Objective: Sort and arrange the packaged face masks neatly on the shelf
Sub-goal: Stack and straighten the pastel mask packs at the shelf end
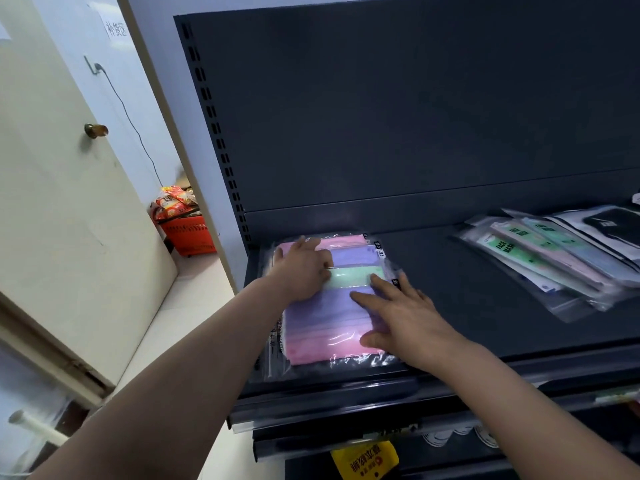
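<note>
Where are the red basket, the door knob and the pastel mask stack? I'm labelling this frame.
red basket (188, 237): head view, front wall.
door knob (96, 130): head view, knob's side.
pastel mask stack (353, 257): head view, purple pack.

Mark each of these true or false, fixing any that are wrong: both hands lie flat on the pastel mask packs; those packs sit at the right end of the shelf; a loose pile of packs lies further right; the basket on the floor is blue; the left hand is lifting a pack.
1. Both hands, left hand and right hand, lie flat on the pastel packs. True.
2. Those packs sit at the right end of the shelf. False: the left end.
3. A loose pile lies further right. True.
4. The basket is blue. False: red.
5. The left hand is lifting a pack. False: it presses down, open.
</note>
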Motion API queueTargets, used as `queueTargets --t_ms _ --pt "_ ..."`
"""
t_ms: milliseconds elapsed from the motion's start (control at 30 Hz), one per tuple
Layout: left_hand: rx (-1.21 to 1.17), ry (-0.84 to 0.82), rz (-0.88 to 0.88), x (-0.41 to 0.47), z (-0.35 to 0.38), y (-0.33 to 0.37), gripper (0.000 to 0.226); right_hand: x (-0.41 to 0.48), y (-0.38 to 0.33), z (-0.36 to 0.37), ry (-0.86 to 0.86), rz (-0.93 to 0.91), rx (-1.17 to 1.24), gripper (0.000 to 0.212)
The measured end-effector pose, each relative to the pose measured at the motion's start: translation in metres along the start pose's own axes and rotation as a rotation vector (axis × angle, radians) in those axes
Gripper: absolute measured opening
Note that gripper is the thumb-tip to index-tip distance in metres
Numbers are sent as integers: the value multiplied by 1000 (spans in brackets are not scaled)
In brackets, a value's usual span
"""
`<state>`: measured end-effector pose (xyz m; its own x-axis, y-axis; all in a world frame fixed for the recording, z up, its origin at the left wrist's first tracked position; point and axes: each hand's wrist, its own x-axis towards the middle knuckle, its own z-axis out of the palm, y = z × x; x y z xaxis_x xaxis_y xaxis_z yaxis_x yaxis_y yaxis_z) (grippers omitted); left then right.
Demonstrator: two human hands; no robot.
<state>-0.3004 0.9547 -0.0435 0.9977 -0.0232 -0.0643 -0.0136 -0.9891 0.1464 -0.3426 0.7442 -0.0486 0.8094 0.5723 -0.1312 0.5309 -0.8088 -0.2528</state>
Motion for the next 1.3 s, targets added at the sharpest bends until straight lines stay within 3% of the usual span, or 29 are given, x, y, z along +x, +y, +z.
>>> queueTargets --t_ms 100,233,500,700,933,1033,1133,1300 --pt "24 -71 29 3 -2 7 23 2 4 -4 -23 67 74 91" --pt "100 -65 -37 5 -4 1 19 9 1 -9 -69 58 72 86" --pt "-186 124 -150 -17 2 -44 45 14 -4 -3 -60 29 -55 81" --pt "-150 60 30 -44 -3 -39 39 11 -9 -4 -73 -16 -69 83" --pt "-98 69 47 -46 -8 -21 40 -1 -16 -1 -72 -24 -87 80" --pt "-119 104 54 -42 -14 -12 40 -7 -8 -7 114 -3 30 60" --pt "-123 113 101 -36 -18 6 40 -8 20 -16 315 82 -33 43" --pt "-137 101 133 -22 -15 37 40 -11 70 -24 333 152 -137 46"
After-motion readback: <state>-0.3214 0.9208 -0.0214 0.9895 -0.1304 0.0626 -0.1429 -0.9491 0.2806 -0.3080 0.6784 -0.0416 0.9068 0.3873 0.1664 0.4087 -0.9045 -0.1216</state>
